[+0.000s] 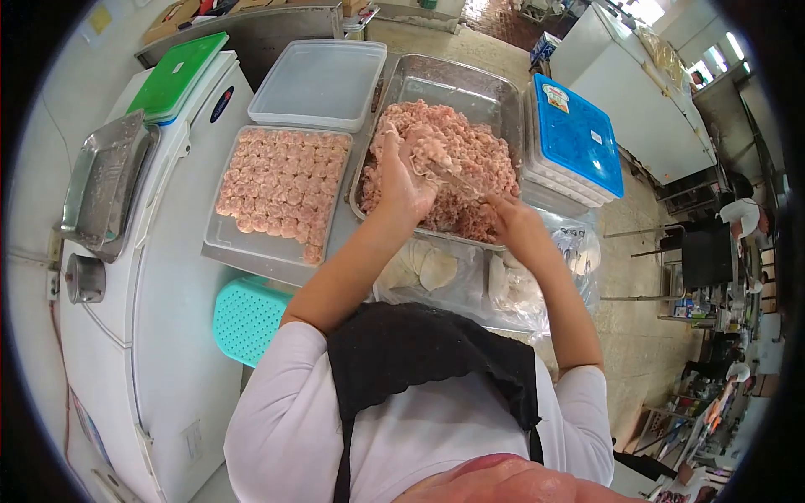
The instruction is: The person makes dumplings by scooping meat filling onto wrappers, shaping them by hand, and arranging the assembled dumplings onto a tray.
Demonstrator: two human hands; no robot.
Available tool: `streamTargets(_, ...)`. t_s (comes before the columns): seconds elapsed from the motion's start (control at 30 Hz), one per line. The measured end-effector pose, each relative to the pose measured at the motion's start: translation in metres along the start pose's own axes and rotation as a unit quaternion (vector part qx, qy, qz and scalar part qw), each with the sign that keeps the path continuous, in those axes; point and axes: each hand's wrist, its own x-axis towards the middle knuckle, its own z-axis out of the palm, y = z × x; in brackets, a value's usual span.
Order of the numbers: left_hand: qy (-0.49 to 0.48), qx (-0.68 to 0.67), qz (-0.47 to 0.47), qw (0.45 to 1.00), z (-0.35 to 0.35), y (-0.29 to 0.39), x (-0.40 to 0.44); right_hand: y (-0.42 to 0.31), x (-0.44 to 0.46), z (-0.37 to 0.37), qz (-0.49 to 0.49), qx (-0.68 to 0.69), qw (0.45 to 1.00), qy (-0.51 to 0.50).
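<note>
Over the metal pan of minced meat, my left hand is cupped around an open-topped dumpling, its pale wrapper partly hidden by filling. My right hand grips a narrow spatula by its handle; the flat blade reaches left to the dumpling. Left of the pan, a clear plastic tray holds rows of meat-topped dumplings. Round pale wrappers lie on the table in front of the pan, close to my body.
A translucent lidded box stands behind the dumpling tray. Blue-lidded containers are stacked right of the pan. Plastic bags lie near the front edge. A turquoise perforated stool and white freezer stand at left. People work far right.
</note>
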Motion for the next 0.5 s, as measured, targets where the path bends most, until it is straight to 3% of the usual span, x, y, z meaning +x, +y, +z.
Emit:
streamTargets(0.13,-0.009,0.000,0.005,1.000,-0.002,0.000,0.003,-0.019,-0.006,-0.043,0.019,-0.041,0.999,-0.016)
streamTargets(0.23,-0.057,0.015,0.013,0.998,-0.001,-0.013,0.006,0.010,-0.004,0.001,-0.040,-0.002,0.999,-0.003)
streamTargets(0.33,-0.063,-0.047,0.021,0.997,-0.003,-0.012,0.001,0.046,0.000,-0.009,-0.166,0.053,0.982,0.068)
streamTargets(0.43,-0.156,0.235,0.051,0.958,0.011,-0.006,-0.028,0.064,-0.004,-0.022,0.016,0.277,0.961,-0.003)
streamTargets(0.5,-0.188,0.524,0.220,0.801,0.014,0.001,-0.033,0.073,-0.005,-0.019,0.043,0.344,0.936,-0.066)
